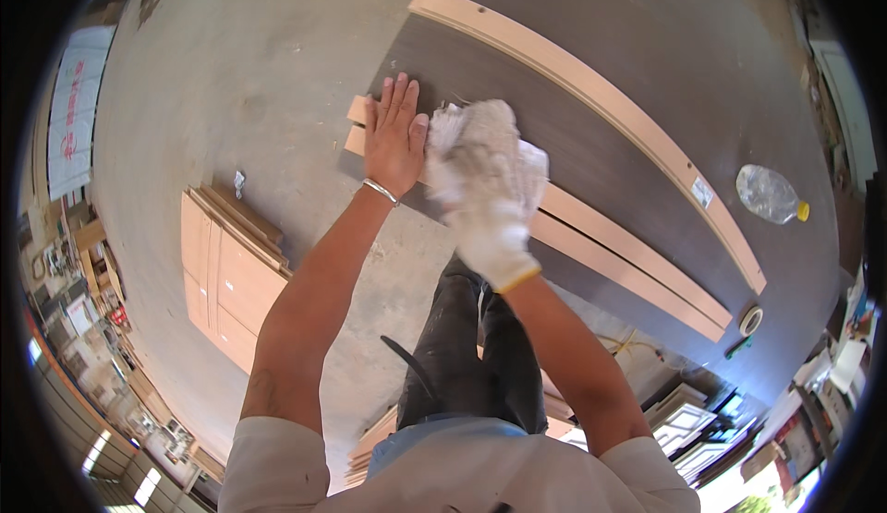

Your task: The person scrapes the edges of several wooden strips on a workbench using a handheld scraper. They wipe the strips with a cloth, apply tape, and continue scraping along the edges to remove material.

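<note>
Two narrow light-wood strips (637, 277) lie side by side across a dark board surface (591, 157). My bare left hand (395, 144) rests flat near their left end, fingers stretched out and close together, a bracelet on its wrist. Beside it, my right hand (490, 217) in a white knit glove presses a crumpled white cloth (533, 173) down over the strips. Motion smears the glove, and the strips under it are hidden. Farther off, a longer light-wood piece (577, 79) with small dark holes and a white label lies on the same surface.
A clear plastic bottle with a yellow cap (771, 194) lies at the right. A tape roll (751, 320) and a small dark green item (738, 347) sit beyond the strips' right end. Stacked light-wood panels (236, 282) lie on the floor at left, near a crumpled scrap (239, 183).
</note>
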### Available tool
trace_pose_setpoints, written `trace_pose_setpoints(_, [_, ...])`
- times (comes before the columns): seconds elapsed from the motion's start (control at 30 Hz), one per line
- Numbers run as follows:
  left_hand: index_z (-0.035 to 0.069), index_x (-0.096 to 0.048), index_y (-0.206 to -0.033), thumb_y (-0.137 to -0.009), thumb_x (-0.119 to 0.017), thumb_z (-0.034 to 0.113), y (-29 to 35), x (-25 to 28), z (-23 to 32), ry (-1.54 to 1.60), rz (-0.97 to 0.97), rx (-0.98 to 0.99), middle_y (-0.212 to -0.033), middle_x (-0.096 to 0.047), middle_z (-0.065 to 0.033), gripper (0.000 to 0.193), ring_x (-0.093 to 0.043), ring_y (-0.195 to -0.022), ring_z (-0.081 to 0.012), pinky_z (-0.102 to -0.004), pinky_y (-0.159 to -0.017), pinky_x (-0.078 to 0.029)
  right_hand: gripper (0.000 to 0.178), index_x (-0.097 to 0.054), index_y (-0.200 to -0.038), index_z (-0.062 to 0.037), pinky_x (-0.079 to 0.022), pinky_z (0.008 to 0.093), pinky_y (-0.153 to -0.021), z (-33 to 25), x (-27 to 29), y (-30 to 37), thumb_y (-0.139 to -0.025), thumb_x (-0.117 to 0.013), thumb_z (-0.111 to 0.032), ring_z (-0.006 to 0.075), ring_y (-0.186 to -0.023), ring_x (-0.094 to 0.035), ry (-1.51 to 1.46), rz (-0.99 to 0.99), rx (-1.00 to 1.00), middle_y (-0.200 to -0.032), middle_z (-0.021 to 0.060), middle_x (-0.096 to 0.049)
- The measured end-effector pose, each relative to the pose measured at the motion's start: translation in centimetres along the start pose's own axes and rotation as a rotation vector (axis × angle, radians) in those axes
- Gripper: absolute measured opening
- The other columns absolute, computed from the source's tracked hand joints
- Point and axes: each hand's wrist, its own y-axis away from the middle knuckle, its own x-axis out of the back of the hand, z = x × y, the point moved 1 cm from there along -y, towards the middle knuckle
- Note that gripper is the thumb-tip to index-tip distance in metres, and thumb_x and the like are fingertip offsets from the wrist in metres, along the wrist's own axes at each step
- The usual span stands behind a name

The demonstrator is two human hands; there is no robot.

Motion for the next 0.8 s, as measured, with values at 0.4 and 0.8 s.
trace_pose_setpoints(0.4, [0.009,-0.047,-0.160,-0.100,-0.055,0.024,9.4,-8.3,21.9,0.136,-0.405,-0.823,-0.168,-0.045,-0.0122,0.061,-0.041,-0.158,-0.0302,-0.0473,-0.134,-0.031,0.064,-0.067,-0.144,-0.0054,-0.035,0.0513,-0.127,5.8,14.8,-2.1,-0.082,-0.073,-0.020,0.0375,-0.147,-0.052,-0.084,-0.220,0.253,-0.152,0.0148,-0.062])
trace_pose_setpoints(0.8, [0.006,-0.022,-0.173,-0.113,-0.039,0.048,9.5,-15.1,22.9,-1.135,-0.003,-0.789,-0.184,-0.016,-0.0075,0.075,-0.014,-0.170,-0.0245,-0.0503,-0.139,-0.011,0.045,-0.073,-0.133,-0.0082,-0.034,0.0497,-0.124,-9.4,0.1,-20.2,-0.090,-0.069,-0.024,0.0323,-0.137,-0.055,-0.023,0.055,0.571,-0.135,0.0103,-0.069])
